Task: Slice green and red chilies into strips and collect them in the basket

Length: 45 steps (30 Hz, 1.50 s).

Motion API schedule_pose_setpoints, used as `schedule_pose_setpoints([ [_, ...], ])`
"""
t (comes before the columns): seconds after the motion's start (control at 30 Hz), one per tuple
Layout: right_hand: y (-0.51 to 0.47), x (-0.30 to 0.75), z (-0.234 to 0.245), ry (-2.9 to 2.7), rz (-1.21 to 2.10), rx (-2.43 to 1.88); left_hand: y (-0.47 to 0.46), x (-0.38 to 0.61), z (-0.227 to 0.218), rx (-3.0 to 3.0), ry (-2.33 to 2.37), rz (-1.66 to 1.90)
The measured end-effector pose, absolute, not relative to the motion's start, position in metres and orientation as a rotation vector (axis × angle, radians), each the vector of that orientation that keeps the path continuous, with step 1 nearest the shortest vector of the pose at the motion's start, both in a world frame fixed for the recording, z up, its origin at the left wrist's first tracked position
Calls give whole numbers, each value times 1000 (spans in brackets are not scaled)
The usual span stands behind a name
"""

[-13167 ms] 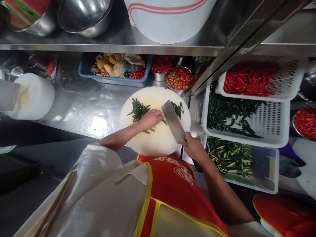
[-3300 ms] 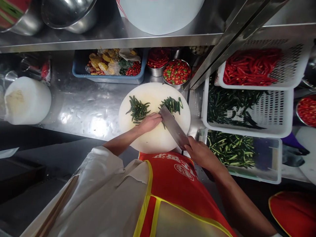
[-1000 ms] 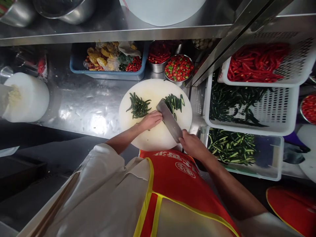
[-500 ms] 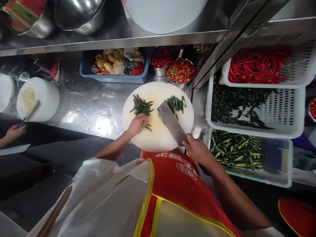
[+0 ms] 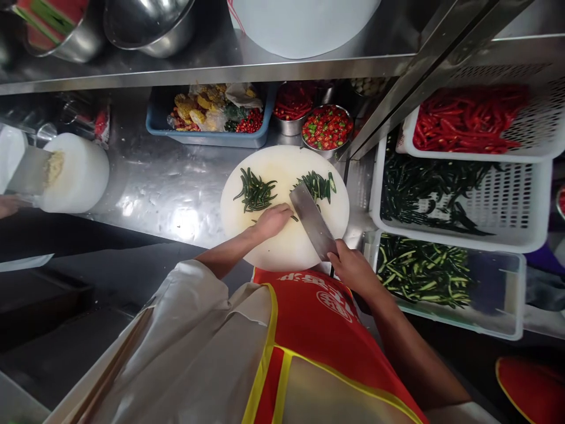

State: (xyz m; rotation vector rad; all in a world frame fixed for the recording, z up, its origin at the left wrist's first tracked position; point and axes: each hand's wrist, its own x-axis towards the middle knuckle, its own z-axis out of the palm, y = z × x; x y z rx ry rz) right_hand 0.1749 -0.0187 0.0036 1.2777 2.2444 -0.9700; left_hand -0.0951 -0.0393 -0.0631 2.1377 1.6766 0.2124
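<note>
shifted rightward from the chili pile (image 5: 255, 189), the left hand (image 5: 274, 220) pinches a green chili (image 5: 294, 218) (mostly hidden, probably whole) on the round board (image 5: 285, 169), near the cleaver (image 5: 312, 219) the right hand (image 5: 348, 262) grips.

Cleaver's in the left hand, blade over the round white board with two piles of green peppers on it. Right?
Wrong hand: the head view shows the cleaver in the right hand; the left hand is on the board's other side of the blade. The rest stands: blade over the round white board, green peppers in two piles.
</note>
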Motion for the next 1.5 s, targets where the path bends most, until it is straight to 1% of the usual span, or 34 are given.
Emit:
schedule_pose_setpoints([
  [0.27,-14,178,20,2230,-886,1153,-37,-96,-69,2258,1605,355],
  [0.4,-6,186,23,2261,-923,1074,-39,-96,-73,2265,1607,397],
  [0.67,0,193,22,2272,-955,1058,-38,-96,-74,2276,1581,410],
  [0.87,1,155,11,2282,-940,1116,-35,-97,-76,2295,1538,389],
  [1.03,6,139,3,2341,-936,1201,-41,-104,-64,2199,1541,470],
  [1.13,1,157,6,2348,-948,1264,-58,-125,-49,2004,1717,546],
  [1.23,-8,180,11,2334,-980,1177,-83,-149,-41,1849,1855,473],
  [1.33,-16,193,8,2304,-1024,1060,-102,-157,-44,1923,1752,317],
  [1.4,-17,194,4,2277,-1024,1086,-103,-148,-51,2009,1699,281],
  [1.5,-16,188,2,2245,-967,1191,-87,-124,-62,2086,1702,350],
])
